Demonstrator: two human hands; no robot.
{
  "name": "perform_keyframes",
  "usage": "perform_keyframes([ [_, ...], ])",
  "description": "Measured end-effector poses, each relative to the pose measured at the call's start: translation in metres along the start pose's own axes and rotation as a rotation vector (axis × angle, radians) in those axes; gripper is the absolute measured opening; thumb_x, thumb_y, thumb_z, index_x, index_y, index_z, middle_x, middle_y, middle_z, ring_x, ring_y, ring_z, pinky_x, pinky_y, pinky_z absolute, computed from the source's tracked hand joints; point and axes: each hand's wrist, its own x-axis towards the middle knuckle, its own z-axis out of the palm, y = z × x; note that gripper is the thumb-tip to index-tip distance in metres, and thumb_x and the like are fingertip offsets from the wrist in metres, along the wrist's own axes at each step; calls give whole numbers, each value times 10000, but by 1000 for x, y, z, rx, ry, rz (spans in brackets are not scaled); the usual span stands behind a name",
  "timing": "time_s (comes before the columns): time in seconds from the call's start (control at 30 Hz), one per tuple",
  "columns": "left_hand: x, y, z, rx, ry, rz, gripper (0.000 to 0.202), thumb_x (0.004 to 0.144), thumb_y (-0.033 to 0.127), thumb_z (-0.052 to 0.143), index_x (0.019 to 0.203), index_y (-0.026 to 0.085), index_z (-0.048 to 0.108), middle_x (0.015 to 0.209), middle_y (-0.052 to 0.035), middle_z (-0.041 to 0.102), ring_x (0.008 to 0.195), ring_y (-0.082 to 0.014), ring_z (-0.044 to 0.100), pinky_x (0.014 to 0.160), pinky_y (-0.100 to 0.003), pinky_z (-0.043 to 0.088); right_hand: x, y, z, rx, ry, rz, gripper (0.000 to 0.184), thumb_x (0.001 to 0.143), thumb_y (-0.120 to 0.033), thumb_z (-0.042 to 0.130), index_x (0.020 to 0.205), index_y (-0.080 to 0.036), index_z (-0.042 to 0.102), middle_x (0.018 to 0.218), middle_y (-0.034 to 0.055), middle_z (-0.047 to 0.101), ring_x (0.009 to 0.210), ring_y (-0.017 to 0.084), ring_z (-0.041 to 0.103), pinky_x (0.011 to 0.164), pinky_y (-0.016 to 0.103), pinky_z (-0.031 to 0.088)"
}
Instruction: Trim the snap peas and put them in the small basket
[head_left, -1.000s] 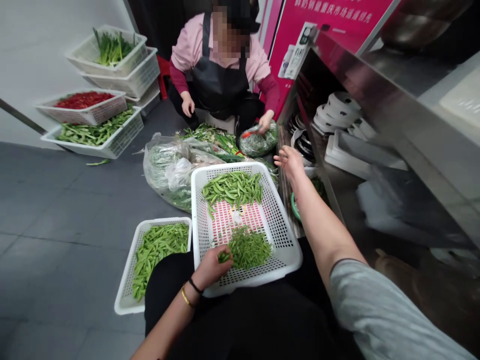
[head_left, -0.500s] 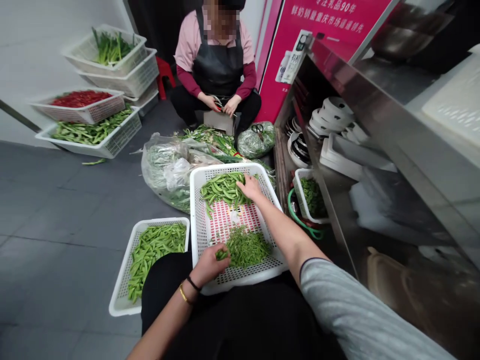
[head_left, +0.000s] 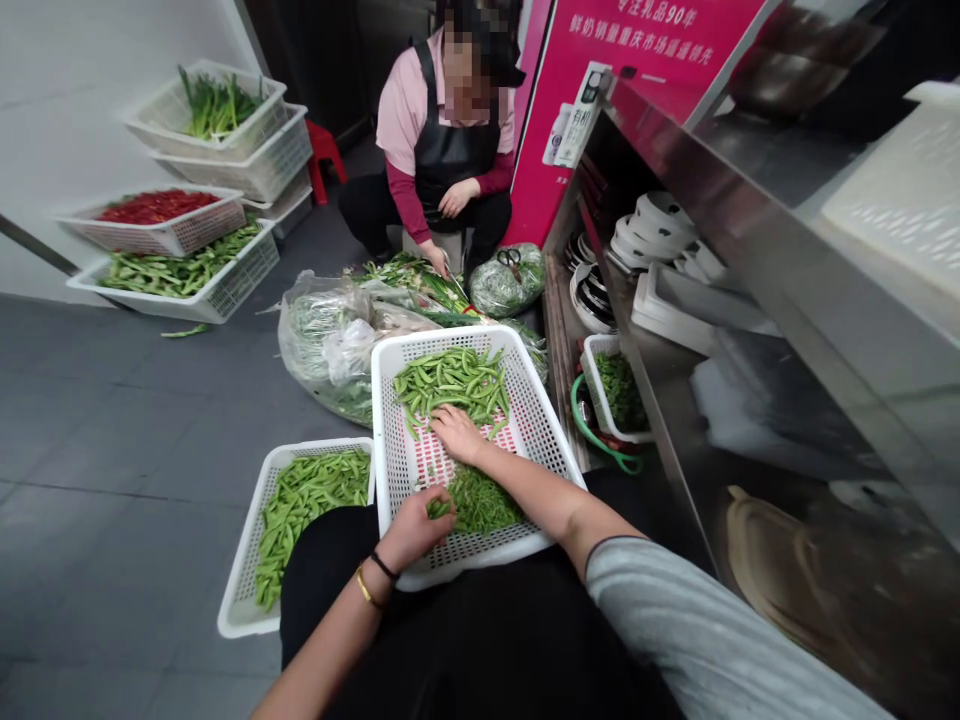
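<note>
A white perforated basket (head_left: pixel 550 425) rests on my lap. Flat green pea pods (head_left: pixel 457 378) are heaped at its far end, and a tangle of thin green trimmings (head_left: pixel 487 505) lies at the near end. My left hand (head_left: pixel 418 525) is closed around a few pea pods over the basket's near left side. My right hand (head_left: pixel 459 435) reaches across the middle of the basket, fingers stretched out at the near edge of the heap, touching pods there. Beside my left leg, a second white basket (head_left: pixel 247 560) on the floor holds many pea pods.
Bagged greens (head_left: pixel 326 340) lie past my basket. Beyond them a co-worker (head_left: pixel 450 150) sits, one hand at the spring onions (head_left: pixel 412 275). Stacked vegetable baskets (head_left: pixel 255 170) stand at the left wall. A metal shelf (head_left: pixel 675 440) with bowls runs along my right.
My right hand has moved left and nearer, from the right side of the heap to its near edge. My left hand stays put. The co-worker has leaned forward and reached down to the spring onions.
</note>
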Motion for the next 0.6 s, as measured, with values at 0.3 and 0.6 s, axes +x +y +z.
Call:
perform_keyframes([
  [0.3, -1, 3, -3, -218, -42, -62, 188, 633, 219, 655, 772, 148, 552, 597, 5, 621, 474, -110, 560, 460, -211, 411, -11, 68, -114, 179, 17, 247, 286, 905, -245, 429, 1113, -161, 607, 1115, 72, 638, 1022, 165, 564, 900, 298, 407],
  [0.6, -2, 5, 3, -287, 66, -101, 358, 596, 363, 754, 722, 155, 490, 489, 32, 555, 366, -82, 477, 330, -170, 345, -53, 38, -78, -73, -283, 537, 374, 872, -265, 489, 1226, -149, 509, 1125, 159, 632, 978, 212, 624, 805, 290, 461],
])
